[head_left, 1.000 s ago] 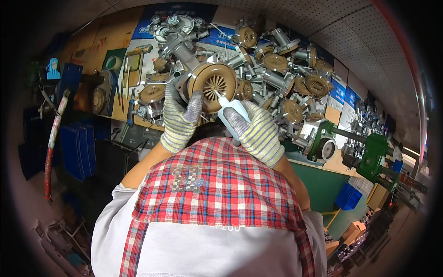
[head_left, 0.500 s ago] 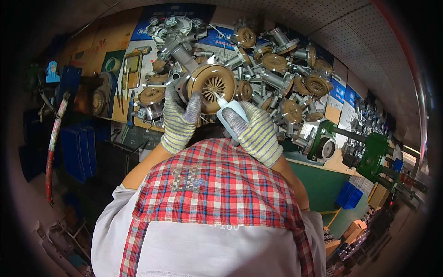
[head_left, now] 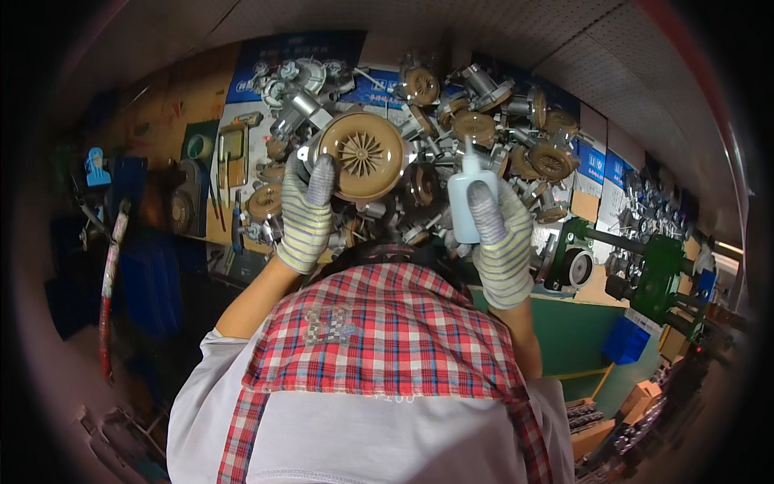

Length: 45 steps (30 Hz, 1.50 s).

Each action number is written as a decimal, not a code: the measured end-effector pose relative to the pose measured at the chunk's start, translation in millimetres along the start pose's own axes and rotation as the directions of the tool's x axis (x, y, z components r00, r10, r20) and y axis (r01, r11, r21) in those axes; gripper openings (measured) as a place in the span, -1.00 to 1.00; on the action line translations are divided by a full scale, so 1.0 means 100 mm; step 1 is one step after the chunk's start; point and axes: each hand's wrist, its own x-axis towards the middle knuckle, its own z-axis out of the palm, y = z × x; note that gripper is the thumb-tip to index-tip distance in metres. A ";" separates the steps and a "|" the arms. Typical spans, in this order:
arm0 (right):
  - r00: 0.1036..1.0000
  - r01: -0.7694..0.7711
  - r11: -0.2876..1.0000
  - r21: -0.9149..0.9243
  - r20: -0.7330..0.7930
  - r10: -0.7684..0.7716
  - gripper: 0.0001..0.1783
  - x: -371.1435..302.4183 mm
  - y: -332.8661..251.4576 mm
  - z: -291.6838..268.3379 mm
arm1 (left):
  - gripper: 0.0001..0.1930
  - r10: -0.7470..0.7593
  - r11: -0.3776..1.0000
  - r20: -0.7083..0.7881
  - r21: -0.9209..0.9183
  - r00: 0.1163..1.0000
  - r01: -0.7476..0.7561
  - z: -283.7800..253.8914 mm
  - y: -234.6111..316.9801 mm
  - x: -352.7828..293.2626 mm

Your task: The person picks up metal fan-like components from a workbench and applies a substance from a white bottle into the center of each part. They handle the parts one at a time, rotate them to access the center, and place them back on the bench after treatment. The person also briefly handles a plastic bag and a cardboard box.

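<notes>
My left hand (head_left: pixel 305 218), in a grey-and-yellow striped knit glove, grips a metal motor-like part by its edge. A brown finned disc (head_left: pixel 367 173) on that part is turned up toward me, and a silver cylinder sticks out behind it. The thumb lies over the disc's left rim; the other fingers are hidden underneath. To the right, my right hand (head_left: pixel 506 250), gloved alike, is closed around a pale blue squeeze bottle (head_left: pixel 459 202). Its pointed nozzle faces up, apart from the disc.
Many similar parts with brown discs (head_left: pixel 552 160) are heaped across the bench behind and to the right. A green clamp-like machine (head_left: pixel 655 274) stands at the right, above a blue bin (head_left: pixel 626 340). Hand tools (head_left: pixel 234 157) lie at the left.
The bottle has moved away from the disc to the right, and its nozzle now points upward. The disc part has shifted slightly left and turned to face me more fully.
</notes>
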 end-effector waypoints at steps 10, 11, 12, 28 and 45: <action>0.934 0.167 0.984 0.066 -0.329 -0.137 -0.52 0.17 0.13 -0.61 | -0.46 0.432 0.646 0.274 0.570 0.859 -0.507 0.60 -0.25 2.70; 0.939 0.164 0.985 0.052 -0.313 -0.140 -0.53 0.17 0.11 -0.57 | -0.45 0.341 0.581 0.237 0.708 0.910 -0.402 0.43 -0.41 3.04; 0.934 0.160 0.986 0.050 -0.332 -0.135 -0.53 0.16 0.10 -0.57 | -0.43 0.235 0.487 0.214 0.818 0.948 -0.306 0.46 -0.52 3.34; 0.903 0.135 0.976 0.170 -0.427 -0.050 -0.62 0.25 0.15 -0.72 | -0.27 -0.259 0.292 0.514 0.849 0.818 -0.441 0.62 -1.33 4.76; 0.951 0.155 0.985 0.079 -0.280 -0.127 -0.61 0.08 0.21 -0.40 | -0.23 -0.252 -0.249 0.057 0.961 0.966 -0.122 -0.83 -0.53 2.18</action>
